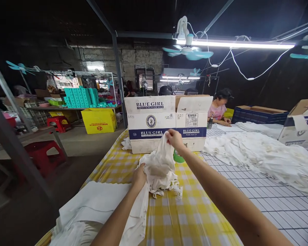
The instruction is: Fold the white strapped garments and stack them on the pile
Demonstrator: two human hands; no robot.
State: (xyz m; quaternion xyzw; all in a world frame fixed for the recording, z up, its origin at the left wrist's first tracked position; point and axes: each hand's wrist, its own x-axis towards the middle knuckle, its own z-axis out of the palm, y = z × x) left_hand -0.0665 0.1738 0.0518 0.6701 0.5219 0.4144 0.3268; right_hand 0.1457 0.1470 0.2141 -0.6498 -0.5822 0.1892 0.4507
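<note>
My right hand [175, 138] pinches the upper end of a thin white cloth [162, 152] and holds it raised in front of a cardboard beer box [151, 119]. The cloth hangs down into a crumpled white heap with loose strips at its lower edge. Lower and to the left, my left hand [139, 177] has its thumb and fingers closed at the side of this cloth; its fingertips are partly hidden. Beneath my left forearm lies a stack of flat white fabric pieces [92, 201]. A green round object [179, 158] shows partly behind the cloth, by the box.
A yellow checked tablecloth [169, 222] covers my side of the table. White fabric [261, 153] is heaped on the right, with another box [301, 126] beyond it. Across the table sits a person [218, 109]. A metal post [17, 147] and red stools [42, 153] stand left.
</note>
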